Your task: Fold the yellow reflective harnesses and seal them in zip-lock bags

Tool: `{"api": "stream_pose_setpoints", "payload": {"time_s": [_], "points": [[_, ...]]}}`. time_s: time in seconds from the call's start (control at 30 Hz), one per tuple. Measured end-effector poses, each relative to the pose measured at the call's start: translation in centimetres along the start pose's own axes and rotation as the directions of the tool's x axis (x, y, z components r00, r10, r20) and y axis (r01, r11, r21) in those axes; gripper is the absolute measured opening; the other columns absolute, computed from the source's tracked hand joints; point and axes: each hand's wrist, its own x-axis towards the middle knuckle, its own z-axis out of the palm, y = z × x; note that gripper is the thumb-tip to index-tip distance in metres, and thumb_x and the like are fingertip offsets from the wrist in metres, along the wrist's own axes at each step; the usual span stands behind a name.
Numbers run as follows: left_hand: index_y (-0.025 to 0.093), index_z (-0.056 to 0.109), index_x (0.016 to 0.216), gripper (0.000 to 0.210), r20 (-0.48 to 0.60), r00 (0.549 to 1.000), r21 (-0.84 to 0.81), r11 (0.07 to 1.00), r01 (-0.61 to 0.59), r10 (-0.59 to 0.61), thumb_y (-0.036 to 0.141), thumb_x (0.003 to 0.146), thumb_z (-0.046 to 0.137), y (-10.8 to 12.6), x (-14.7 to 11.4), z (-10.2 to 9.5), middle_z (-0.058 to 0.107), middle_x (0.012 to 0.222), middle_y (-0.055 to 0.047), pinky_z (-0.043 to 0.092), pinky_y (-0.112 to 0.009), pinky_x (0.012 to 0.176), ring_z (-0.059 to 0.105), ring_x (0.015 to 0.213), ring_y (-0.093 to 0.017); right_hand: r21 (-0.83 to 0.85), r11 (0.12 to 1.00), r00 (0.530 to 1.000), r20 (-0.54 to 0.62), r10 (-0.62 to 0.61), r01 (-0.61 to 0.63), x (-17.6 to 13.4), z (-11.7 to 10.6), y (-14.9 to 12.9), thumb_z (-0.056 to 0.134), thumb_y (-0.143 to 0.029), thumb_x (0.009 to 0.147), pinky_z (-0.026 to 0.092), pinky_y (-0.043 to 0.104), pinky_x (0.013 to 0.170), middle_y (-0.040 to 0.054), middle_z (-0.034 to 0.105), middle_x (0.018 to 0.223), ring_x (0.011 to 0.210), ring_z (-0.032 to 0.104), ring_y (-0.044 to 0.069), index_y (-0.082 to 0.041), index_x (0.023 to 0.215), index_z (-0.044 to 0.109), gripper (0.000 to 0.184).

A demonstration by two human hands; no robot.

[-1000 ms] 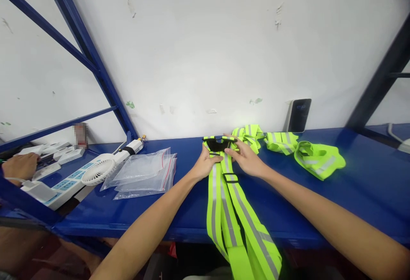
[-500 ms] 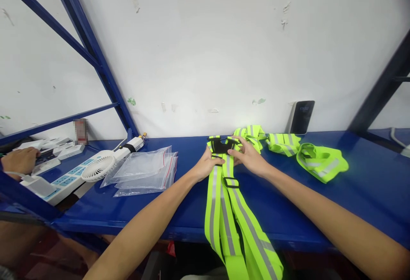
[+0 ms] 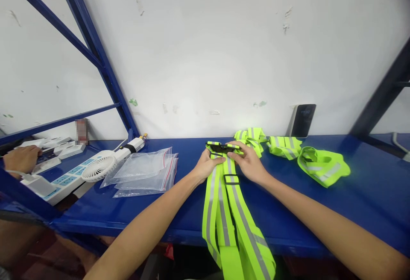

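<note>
A neon-yellow reflective harness (image 3: 223, 211) with grey stripes hangs from my hands over the front edge of the blue table. My left hand (image 3: 206, 165) pinches the strap end left of a black buckle (image 3: 221, 148), thumb on top. On the buckle's other side, my right hand (image 3: 248, 162) grips the strap the same way. Below the fingers a black slide adjuster (image 3: 231, 179) sits on one strap. Behind and right of my right hand lie bundled yellow reflective straps: one bundle (image 3: 251, 137), another (image 3: 285, 146), and a third, looser one (image 3: 324, 166).
Clear zip bags (image 3: 144, 171) lie left of my hands, by a white fan (image 3: 99, 169) and a power strip (image 3: 68, 179). A dark-screened device (image 3: 303, 119) leans on the wall. Another person's hand (image 3: 22, 159) is at far left. Blue posts (image 3: 96, 49) frame the table (image 3: 288, 211).
The buckle has tilted flatter and sunk slightly, so its face shows less. Both hands keep their grip, and the hanging straps have swung a little left.
</note>
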Motion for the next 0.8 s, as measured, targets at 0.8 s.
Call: {"api": "stream_pose_setpoints", "payload": {"time_s": [0.8], "points": [[0.015,0.068,0.089,0.030,-0.087,0.996,-0.069,0.997,0.028,-0.034,0.028,0.064,0.079,-1.3,0.0,0.9,0.073,0.084,-0.006,0.052,-0.041,0.082,0.069,0.087,-0.028,-0.075,0.994,0.996,-0.046,0.075,-0.078,-1.1,2.0,0.1,0.048,-0.040,0.087,0.025,0.041,0.114,0.0079,0.049,0.130,0.134,0.039,0.024,-0.024,0.102,0.049,0.022]]}}
